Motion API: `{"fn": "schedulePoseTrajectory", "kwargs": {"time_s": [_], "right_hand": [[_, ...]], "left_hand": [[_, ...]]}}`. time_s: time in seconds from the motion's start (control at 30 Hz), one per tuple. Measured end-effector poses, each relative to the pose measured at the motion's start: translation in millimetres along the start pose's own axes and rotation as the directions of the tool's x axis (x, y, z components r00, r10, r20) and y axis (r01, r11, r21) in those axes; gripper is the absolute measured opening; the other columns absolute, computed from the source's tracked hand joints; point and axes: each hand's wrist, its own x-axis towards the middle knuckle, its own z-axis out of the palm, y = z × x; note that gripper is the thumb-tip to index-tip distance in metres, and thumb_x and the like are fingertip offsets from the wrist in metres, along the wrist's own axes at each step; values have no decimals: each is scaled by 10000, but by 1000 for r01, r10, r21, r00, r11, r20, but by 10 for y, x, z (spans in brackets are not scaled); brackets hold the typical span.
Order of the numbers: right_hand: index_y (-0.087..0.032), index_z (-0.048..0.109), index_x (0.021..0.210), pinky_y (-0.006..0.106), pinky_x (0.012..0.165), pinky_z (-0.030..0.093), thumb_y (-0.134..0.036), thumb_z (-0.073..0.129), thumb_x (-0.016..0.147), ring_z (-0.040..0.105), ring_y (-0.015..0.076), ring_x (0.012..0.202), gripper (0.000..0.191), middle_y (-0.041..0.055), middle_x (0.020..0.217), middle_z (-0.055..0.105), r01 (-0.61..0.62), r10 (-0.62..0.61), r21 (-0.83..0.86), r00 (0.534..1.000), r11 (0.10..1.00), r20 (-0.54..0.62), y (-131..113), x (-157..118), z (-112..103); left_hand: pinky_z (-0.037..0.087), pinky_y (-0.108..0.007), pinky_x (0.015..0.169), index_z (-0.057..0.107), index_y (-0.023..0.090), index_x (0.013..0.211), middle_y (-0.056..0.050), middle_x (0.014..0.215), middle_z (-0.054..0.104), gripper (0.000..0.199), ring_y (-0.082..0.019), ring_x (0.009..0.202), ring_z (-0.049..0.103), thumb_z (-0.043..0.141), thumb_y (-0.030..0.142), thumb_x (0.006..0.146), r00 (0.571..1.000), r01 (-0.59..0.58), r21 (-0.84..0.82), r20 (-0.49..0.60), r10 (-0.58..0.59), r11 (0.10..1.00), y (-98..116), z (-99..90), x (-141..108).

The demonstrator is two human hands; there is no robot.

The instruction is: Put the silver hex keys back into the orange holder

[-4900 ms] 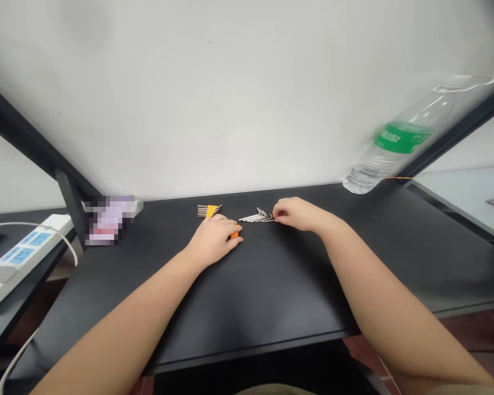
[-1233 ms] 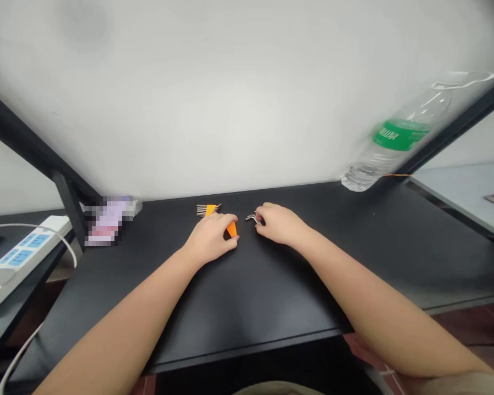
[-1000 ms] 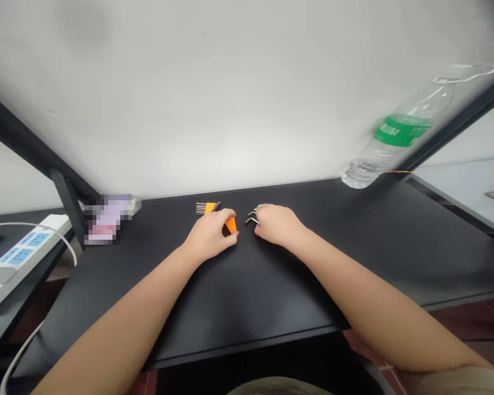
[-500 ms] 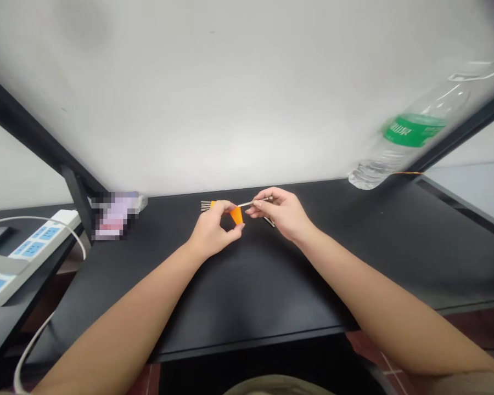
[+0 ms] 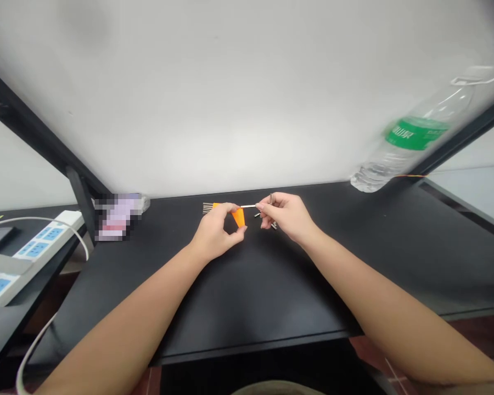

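Note:
An orange holder is gripped by my left hand, with thumb and fingers at its near and far sides. Several thin metal rods stick out of its left end. Between thumb and fingertips, my right hand pinches a slim metal rod, whose left tip meets the upper right edge of the holder. Another metal piece shows among the fingers of my right hand. Short metal pieces are visible under and beside that hand, partly hidden by it.
The black table runs back to a pale wall. A large bottle with a green label stands at the back right. At the back left lies a blurred pinkish package. A white power strip and cable are at the far left.
My right hand has shifted its hold on the rod, which now lies more level against the holder. More of the short pieces beneath that hand show. The view has shifted slightly.

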Motion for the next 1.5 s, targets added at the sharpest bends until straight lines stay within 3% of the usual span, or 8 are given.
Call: {"fn": "schedulePoseTrajectory", "kwargs": {"time_s": [0.33,0.63,0.8,1.0,1.13,1.27,1.4,1.5], "right_hand": [[-176,667,779,266,469,524,-535,824,814,651,167,486,393,37,605,687,-58,58,5,998,998,13,-4,-9,24],[-179,648,796,257,439,491,-561,808,822,603,144,445,416,6,595,636,-82,88,-70,992,994,91,-39,-5,-65],[-186,651,808,257,445,479,-560,790,837,585,135,436,400,-1,605,638,-114,132,-129,981,985,143,-57,-27,-51],[-210,551,787,228,430,408,-575,755,870,510,100,416,427,-40,558,590,-76,89,-101,988,992,128,3,9,-44],[-202,589,875,232,454,446,-605,731,885,563,113,470,428,-19,627,640,-117,137,-101,964,988,226,35,-1,37],[-186,633,944,249,484,488,-612,691,913,628,139,536,431,19,701,682,-128,150,-85,928,988,342,66,-36,195],[-199,595,852,229,450,409,-593,662,932,534,109,456,408,-21,588,611,-132,148,-77,955,988,258,93,-36,230],[-197,608,813,238,484,406,-551,649,942,513,102,451,379,-22,584,612,-67,110,-198,971,978,212,91,-36,204]], "left_hand": [[580,-410,1011,537,241,1268,-79,1271,712,457,-243,1162,704,740,316,866,1000,14,25,-11,-14,1000,-27,-1,-6],[585,-433,1000,552,225,1270,-85,1246,724,483,-264,1150,712,772,287,844,991,-121,77,-41,125,990,-69,22,-23],[592,-444,976,558,226,1270,-90,1243,727,489,-270,1121,721,779,267,837,990,-128,89,-56,133,988,-70,16,-13],[573,-454,994,552,225,1283,-86,1260,719,475,-268,1138,701,759,247,856,974,-226,72,24,225,971,-17,-11,3],[560,-454,996,551,224,1299,-78,1238,716,459,-259,1120,681,739,249,882,960,-273,23,78,271,962,69,1,-3],[555,-449,986,577,231,1259,-64,1196,721,400,-259,1111,674,729,253,890,964,-229,-3,137,227,974,129,6,2],[523,-492,1054,533,219,1365,-98,1286,692,578,-297,1221,643,789,310,854,982,-134,63,140,124,989,123,6,11],[509,-508,1081,542,227,1383,-93,1332,683,616,-306,1239,640,805,374,846,980,-93,88,182,76,992,106,21,18]]}}
